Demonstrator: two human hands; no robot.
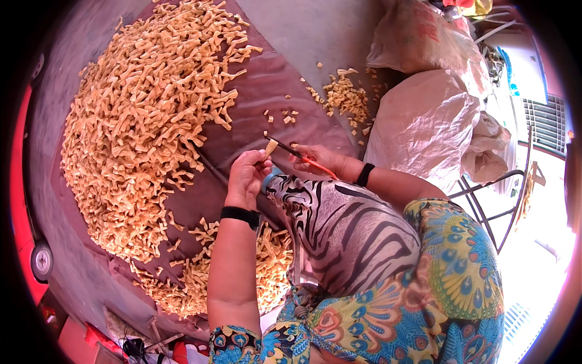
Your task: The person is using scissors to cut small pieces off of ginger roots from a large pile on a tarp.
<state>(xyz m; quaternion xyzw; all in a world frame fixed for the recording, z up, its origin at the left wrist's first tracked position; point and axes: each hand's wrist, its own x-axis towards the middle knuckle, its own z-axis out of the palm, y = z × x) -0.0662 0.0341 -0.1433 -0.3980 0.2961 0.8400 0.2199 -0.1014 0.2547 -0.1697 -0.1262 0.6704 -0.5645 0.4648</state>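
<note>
Two hands meet over a zebra-striped cloth (339, 230) draped on the person's lap. The left hand (245, 176) is closed on a small tan strip (271, 147), pinching it between thumb and fingers so that its flared end stands up and away from the body. The right hand (315, 158) is closed round a knife with an orange handle (318, 168); its dark blade (284, 148) runs up and to the left and touches the strip just beside the left fingertips.

Judging from this pose, the cut goes best with the strip held low and firm, fingertips kept back from the edge, and the blade drawn in short strokes away from the left thumb. The knife's long axis lies on a diagonal, handle towards the right wrist, tip pointing at the big heap. The strip's long axis is nearly upright in the picture, tilted slightly right.

Beyond the hands, a large heap of similar tan pieces (139, 121) lies on a dark plastic sheet (273, 91) spread on the floor. A smaller pile (206, 279) sits near the left forearm, and pale sacks (424, 121) stand on the right.
</note>
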